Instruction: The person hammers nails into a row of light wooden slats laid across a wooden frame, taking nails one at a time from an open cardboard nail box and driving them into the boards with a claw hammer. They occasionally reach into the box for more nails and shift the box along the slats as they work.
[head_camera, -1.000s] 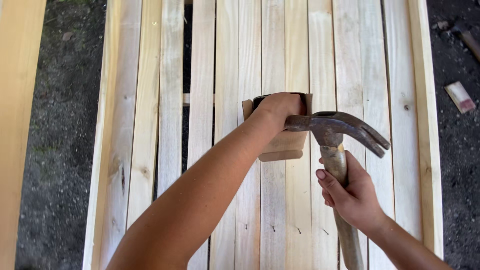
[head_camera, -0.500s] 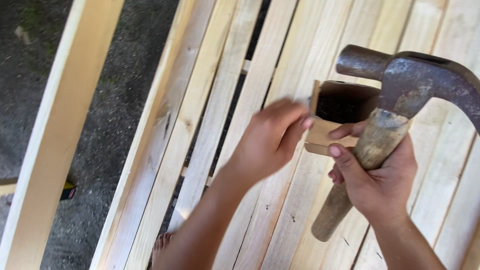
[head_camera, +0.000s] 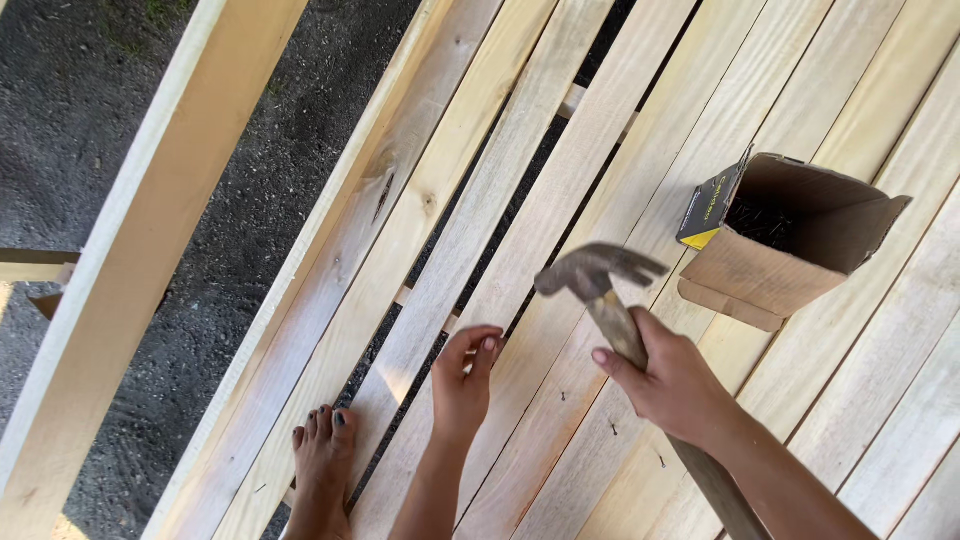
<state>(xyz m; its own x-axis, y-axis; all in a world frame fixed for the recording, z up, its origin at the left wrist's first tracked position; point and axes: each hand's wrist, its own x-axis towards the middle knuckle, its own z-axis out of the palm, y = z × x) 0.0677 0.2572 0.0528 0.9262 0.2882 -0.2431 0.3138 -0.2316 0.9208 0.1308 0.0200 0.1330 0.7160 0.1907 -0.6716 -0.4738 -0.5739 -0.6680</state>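
Note:
My right hand (head_camera: 668, 388) grips the wooden handle of a claw hammer (head_camera: 597, 272), its rusty head raised over the pale wooden slats (head_camera: 560, 200). My left hand (head_camera: 463, 385) rests on a slat just left of the hammer, with thumb and forefinger pinched together at the tips. Anything held between them is too small to see. An open cardboard box (head_camera: 770, 275) with dark nails inside lies on the slats up and to the right of the hammer.
My bare foot (head_camera: 322, 455) stands on a slat at the lower left. A wide loose plank (head_camera: 150, 230) runs diagonally along the left side over dark gravel ground (head_camera: 80, 100). Gaps between slats show the ground. A few nail heads dot the slats near my right wrist.
My left hand came out of the box and dropped to a slat lower left. The hammer moved away from the box and is raised. The view swung left.

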